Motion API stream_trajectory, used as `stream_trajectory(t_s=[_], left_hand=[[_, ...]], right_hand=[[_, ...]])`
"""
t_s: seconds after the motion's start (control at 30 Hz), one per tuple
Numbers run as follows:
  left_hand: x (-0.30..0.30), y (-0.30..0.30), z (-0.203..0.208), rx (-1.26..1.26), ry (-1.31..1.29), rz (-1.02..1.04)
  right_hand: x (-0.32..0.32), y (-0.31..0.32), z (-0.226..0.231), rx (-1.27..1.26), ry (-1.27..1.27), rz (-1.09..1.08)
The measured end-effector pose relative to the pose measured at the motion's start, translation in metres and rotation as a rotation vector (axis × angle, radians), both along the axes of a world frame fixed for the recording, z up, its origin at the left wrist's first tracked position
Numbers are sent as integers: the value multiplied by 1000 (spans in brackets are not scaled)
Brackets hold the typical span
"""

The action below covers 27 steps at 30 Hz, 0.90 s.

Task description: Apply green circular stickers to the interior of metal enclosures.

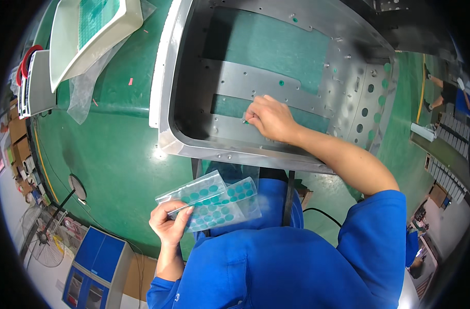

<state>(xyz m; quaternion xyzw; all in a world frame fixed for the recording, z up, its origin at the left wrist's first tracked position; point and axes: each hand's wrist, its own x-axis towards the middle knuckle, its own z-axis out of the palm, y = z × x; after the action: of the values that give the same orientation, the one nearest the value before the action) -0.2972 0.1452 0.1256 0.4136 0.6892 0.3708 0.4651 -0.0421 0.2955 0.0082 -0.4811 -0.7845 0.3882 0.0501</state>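
My left hand (170, 222) grips clear sheets (209, 203) carrying rows of round green stickers, thumb on top, held in front of my body. The sheets overlap and one is folded over. Inside a large grey metal cabinet frame (173, 141), my right hand (270, 118) is closed, its fingertips at a crossplate (230, 126). A small green spot shows right by those fingertips. Whatever they pinch is hidden. Other green dots (281, 82) sit on the metal plates, and larger ones (381, 100) line the perforated right side wall.
A white bin (91, 41) with a green mesh-like sheet inside stands at the upper left, plastic film (88, 92) beneath it. Red-handled scissors or a similar tool (26, 62) lie beside it. A floor fan (47, 247) and a blue cabinet (98, 257) are at the lower left.
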Motion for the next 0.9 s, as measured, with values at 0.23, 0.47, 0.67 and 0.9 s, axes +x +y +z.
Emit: stream_trajectory(t_s=[0.23,0.47,0.67,0.9], left_hand=[[5,2,-1,56,5,7],[10,5,1,67,-10,-8],[10,4,0,60,-9,-21],[12,4,-2,68,-24,4]], right_hand=[[0,-2,-2,38,-5,12],[-1,-5,-4,98,1,-7],[0,-9,-7,137,36,-28],[0,6,2,-112,88,-140]])
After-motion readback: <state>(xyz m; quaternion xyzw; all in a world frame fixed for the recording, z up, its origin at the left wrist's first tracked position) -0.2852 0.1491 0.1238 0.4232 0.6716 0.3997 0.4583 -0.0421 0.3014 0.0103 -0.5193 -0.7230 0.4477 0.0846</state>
